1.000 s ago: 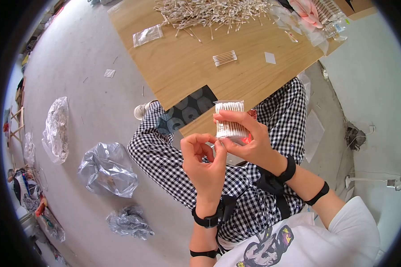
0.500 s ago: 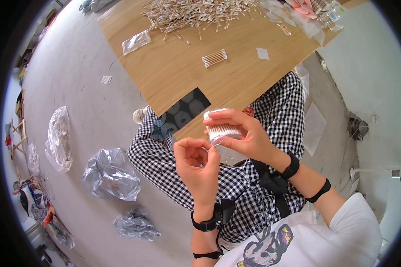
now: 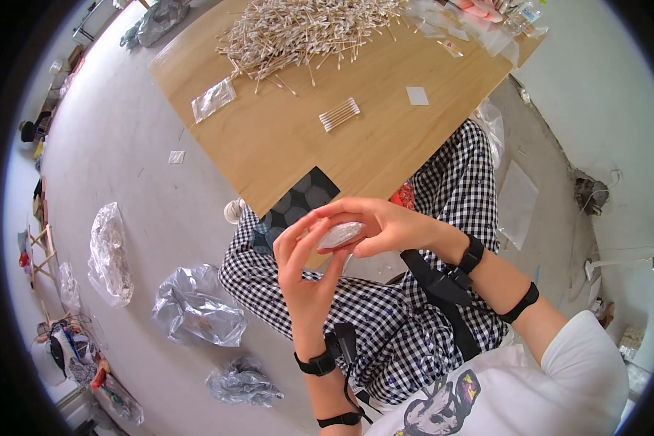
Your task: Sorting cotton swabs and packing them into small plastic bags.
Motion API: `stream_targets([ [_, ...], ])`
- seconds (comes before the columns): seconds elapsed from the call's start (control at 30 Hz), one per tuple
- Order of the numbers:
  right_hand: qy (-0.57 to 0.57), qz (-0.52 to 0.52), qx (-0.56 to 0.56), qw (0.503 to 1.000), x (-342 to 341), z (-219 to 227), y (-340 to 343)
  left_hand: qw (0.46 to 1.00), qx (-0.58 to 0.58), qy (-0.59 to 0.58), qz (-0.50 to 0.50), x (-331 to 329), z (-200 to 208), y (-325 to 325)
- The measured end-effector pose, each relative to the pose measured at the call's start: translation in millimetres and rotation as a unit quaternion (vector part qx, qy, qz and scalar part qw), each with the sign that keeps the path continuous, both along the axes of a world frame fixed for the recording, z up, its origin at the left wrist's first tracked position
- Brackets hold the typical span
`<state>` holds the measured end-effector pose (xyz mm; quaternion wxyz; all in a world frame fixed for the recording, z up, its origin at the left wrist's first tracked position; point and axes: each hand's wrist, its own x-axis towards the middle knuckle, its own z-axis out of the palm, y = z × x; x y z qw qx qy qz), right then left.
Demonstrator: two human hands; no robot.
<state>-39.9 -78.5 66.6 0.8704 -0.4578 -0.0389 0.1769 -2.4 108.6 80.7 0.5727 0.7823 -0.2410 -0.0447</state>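
Above my lap, a small clear packet of cotton swabs (image 3: 341,235) is turned end-on, with its white tips toward me. My right hand (image 3: 394,227) grips it from the right, fingers arched over its far side. My left hand (image 3: 303,265) closes on the packet's left end between fingers and thumb. The fingers hide much of the packet. Beyond my hands, a short row of cotton swabs (image 3: 339,115) lies side by side on the wooden table (image 3: 269,156). A large heap of loose cotton swabs (image 3: 305,36) covers the table's far part.
On the table lie a clear plastic bag (image 3: 214,99), a white paper square (image 3: 417,96) and a dark patterned sheet (image 3: 298,203) at the near corner. A plastic bottle (image 3: 522,16) stands far right. Crumpled plastic bags (image 3: 198,305) are on the floor at left.
My left hand has moved from pinching near the packet's lower edge to holding its left end. The packet has turned from its broad side to end-on. The view has shifted slightly.
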Motion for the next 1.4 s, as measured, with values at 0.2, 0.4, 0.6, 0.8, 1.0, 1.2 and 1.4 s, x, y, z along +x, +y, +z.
stream_targets([
  [0.2,0.023,-0.005,-0.059,0.998,15,-9,-4,0.999,-0.024,-0.035,-0.023,16,-26,-4],
  [0.4,0.057,-0.018,-0.010,0.998,17,-9,-4,0.992,-0.125,0.007,0.017,16,-42,-18],
  [0.6,-0.037,-0.176,-0.209,0.961,9,-13,8,0.984,-0.133,0.062,0.097,16,-37,-29],
  [0.8,-0.138,-0.284,-0.277,0.908,11,-27,6,0.981,-0.145,0.110,0.065,15,-30,-34],
  [1.0,-0.053,-0.256,-0.219,0.940,10,-11,2,0.977,-0.161,0.130,0.043,16,-40,-24],
  [1.2,0.050,-0.177,-0.182,0.966,7,-9,-10,0.987,-0.117,0.105,0.033,10,-31,-30],
  [1.4,0.051,-0.198,-0.150,0.967,5,3,-6,0.984,-0.136,0.108,0.039,11,-35,-26],
])
